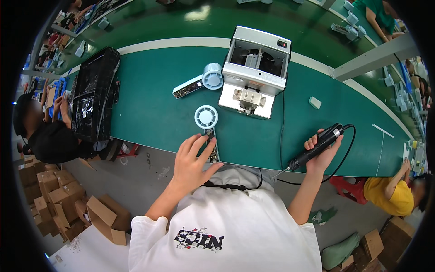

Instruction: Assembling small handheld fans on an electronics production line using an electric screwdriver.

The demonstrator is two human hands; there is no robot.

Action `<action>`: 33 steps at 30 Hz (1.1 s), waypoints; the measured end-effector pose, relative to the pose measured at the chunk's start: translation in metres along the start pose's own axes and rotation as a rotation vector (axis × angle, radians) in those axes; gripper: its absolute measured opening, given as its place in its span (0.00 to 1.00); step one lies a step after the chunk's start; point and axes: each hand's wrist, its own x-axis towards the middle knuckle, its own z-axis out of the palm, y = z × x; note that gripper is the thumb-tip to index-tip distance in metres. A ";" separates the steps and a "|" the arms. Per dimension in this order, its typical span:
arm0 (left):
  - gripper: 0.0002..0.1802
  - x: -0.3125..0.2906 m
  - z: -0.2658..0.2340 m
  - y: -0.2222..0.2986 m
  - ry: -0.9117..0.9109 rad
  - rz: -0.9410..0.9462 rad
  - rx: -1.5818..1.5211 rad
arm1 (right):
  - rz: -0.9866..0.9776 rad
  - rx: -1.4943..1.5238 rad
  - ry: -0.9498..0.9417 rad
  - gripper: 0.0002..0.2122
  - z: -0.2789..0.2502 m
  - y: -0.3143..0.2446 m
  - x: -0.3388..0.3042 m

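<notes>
"Green table (149,113) fills the middle of the workshop. What is at its left?"

"At the far left, a co-worker in black (50,138) sits above some cardboard boxes (59,195). Then comes a black crate (93,99), wrapped in shiny plastic."

"And the left hand (189,164)?"

"It is half open. Its fingertips lie on the opened handle of a pale blue fan (208,127), and the thumb is by the lower end; whether it grips, I cannot tell."

"So the fan is where, exactly?"

"Near the front edge, its round head pointing away from the person, well to the left of the right hand (322,152). Beyond it lies a second fan (202,81), close to a white machine (256,75)."

"Further right?"

"One small white block (315,102). Then the right hand, closed around a black screwdriver (317,147), whose tip points down-left, apart from both fans. Last, a co-worker in yellow (389,195)."
</notes>
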 end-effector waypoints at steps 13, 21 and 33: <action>0.36 -0.008 0.026 -0.004 0.168 0.000 -0.063 | -0.302 0.053 -0.129 0.39 0.068 -0.027 -0.037; 0.36 -0.009 0.069 -0.021 0.489 0.070 -0.044 | -0.552 -0.001 -0.698 0.45 0.194 -0.025 -0.052; 0.29 -0.007 0.072 -0.019 0.621 -0.005 -0.108 | -0.614 -0.369 -0.607 0.46 0.232 0.032 -0.048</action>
